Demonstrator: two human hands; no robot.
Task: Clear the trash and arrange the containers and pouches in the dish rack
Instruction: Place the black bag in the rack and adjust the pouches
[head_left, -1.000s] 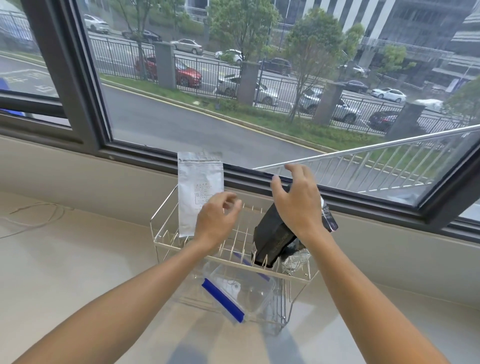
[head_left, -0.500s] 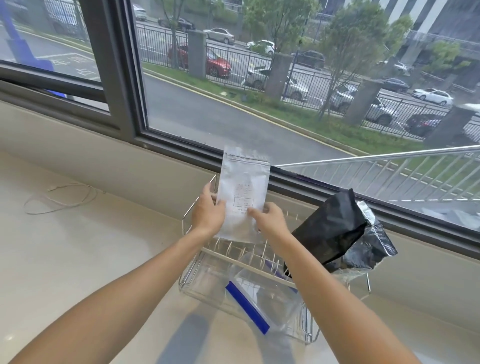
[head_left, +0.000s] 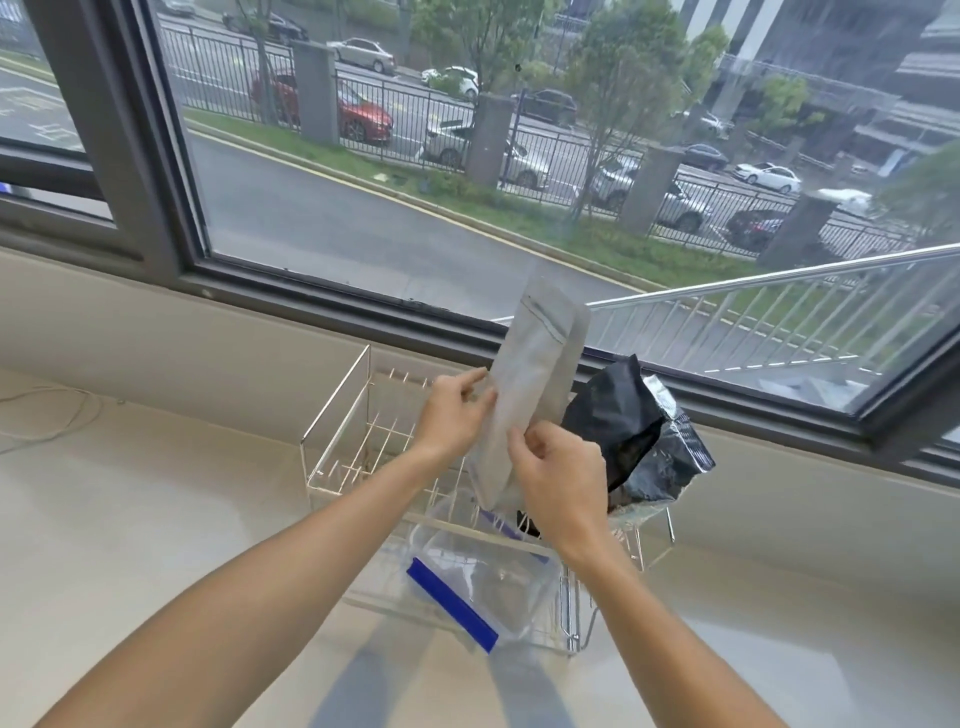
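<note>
The person is turning the silver pouch (head_left: 530, 395) in both hands: half a second ago its printed face was square to the camera, and now it is angled edge-on and leaning toward the black pouch (head_left: 623, 431). That suggests it is being re-slotted closer to its neighbour, so the arranging looks nearly finished.

The left hand (head_left: 452, 415) is pinching the pouch's left edge, and the right hand (head_left: 558, 473) is gripping its lower right edge with curled fingers.

The silver pouch is flat, matte and stiff, its bottom down among the tines near the middle of the dish rack (head_left: 337, 415). The black pouch is crinkled and glossy, slumping over the rack's right edge. A clear plastic container with a blue strip (head_left: 452, 605) is lying at the near edge.
</note>
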